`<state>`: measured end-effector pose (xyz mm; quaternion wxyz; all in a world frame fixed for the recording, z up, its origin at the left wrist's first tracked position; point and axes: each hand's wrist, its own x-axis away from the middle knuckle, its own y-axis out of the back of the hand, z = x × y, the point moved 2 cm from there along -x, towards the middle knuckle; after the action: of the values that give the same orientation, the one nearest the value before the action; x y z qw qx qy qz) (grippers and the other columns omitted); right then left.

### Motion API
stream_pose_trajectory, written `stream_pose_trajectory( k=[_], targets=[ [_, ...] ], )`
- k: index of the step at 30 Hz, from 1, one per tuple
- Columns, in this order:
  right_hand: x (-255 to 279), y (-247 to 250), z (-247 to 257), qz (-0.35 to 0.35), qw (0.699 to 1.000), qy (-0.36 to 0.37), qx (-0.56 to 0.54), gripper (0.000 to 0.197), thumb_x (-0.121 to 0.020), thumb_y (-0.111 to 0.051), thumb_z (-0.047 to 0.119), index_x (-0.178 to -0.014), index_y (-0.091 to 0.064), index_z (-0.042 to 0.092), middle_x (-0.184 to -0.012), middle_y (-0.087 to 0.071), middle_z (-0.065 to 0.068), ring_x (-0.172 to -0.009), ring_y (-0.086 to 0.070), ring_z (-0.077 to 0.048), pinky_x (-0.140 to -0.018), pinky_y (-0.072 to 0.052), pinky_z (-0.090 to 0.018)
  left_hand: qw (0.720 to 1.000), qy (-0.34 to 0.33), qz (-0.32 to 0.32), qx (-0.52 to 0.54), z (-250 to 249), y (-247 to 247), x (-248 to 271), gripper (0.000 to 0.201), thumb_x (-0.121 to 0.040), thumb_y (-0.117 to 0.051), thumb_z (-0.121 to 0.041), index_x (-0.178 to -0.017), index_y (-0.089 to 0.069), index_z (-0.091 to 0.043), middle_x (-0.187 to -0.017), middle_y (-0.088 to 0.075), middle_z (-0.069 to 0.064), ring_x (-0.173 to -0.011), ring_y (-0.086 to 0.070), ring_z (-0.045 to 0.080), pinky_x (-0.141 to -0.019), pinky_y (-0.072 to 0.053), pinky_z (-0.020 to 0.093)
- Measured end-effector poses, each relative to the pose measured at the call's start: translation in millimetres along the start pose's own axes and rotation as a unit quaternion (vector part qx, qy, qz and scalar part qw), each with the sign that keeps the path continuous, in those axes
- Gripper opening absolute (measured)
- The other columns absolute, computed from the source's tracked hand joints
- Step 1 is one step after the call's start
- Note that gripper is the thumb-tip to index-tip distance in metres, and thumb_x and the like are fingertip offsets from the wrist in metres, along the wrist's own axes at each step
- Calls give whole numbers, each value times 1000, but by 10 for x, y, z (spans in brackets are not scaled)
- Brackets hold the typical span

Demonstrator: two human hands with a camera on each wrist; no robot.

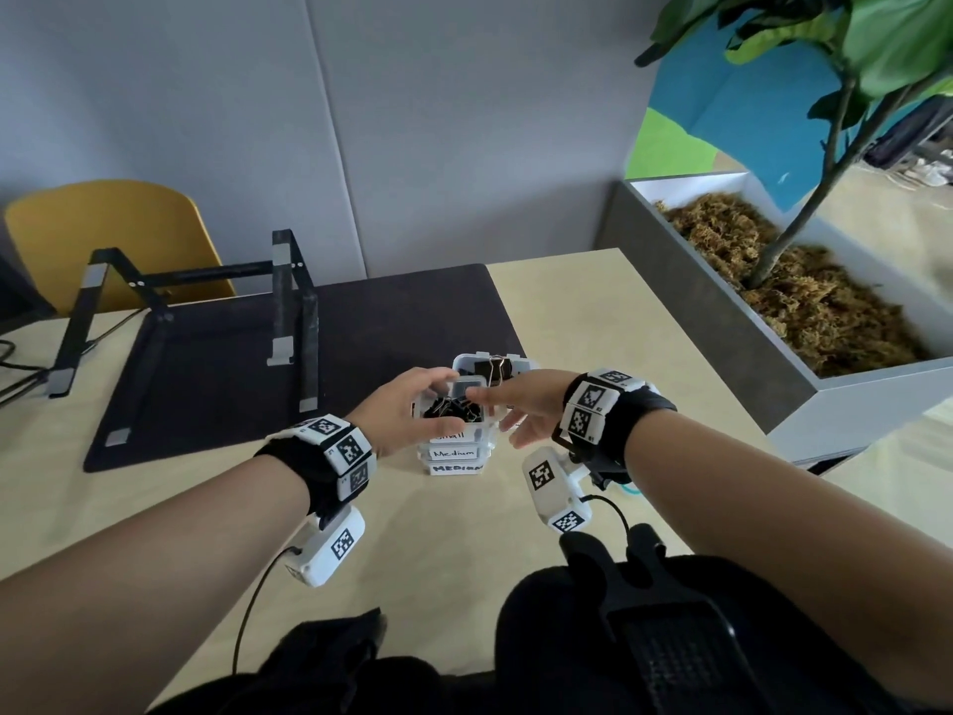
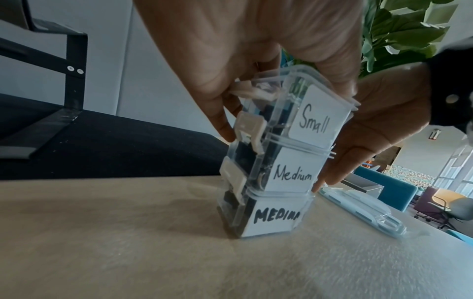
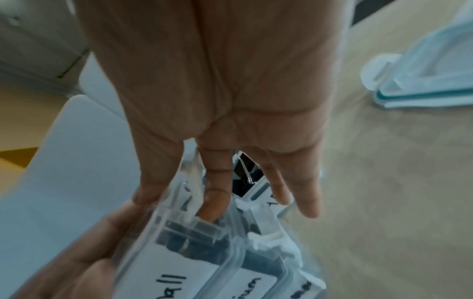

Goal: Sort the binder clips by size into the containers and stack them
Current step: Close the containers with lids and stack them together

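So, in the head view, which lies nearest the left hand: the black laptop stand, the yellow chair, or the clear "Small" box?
From the left hand:
1. Clear "Small" box, gripped, atop the stack.
2. Black laptop stand, left, on the dark mat.
3. Yellow chair, far left, behind the table.

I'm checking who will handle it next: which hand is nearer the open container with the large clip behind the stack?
Right. The right hand reaches just before that open container; the left hand grips the stack's Small container.
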<state>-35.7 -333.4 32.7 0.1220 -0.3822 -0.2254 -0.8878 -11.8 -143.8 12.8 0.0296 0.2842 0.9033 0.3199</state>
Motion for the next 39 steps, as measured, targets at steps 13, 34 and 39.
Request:
stream_pose_trajectory(
  k=[13, 34, 39],
  targets=[
    [104, -26, 150, -22, 996, 76, -43, 17, -82, -71, 22, -81, -59, 9, -77, -64, -11, -68, -64, -23, -92, -53, -45, 999, 16, 4, 44, 62, -35, -23, 61, -77, -75, -28, -131, -48, -29, -120, -52, -7, -118, -50, 12, -104, -40, 31],
    [208, 849, -638, -222, 930, -38, 292, 35, -89, -61, 22, -120, -61, 5, -124, -61, -13, -113, -58, -26, -82, -48, -27, 992, 21, 5, 124, -2, -112, 105, 79, -43, -66, -83, -110, -42, -50, -120, -54, -19, -122, -49, 4, -108, -36, 36],
    [-3, 745, -1125, -232, 899, -110, 354, 59, -81, -66, 38, -131, -47, 14, -134, -51, -11, -125, -48, -28, -101, -42, -34, 989, 32, 2, 147, 90, -115, 103, 67, -49, -72, -77, -108, -43, -62, -121, -56, -12, -124, -50, 8, -108, -39, 48]
  ],
)
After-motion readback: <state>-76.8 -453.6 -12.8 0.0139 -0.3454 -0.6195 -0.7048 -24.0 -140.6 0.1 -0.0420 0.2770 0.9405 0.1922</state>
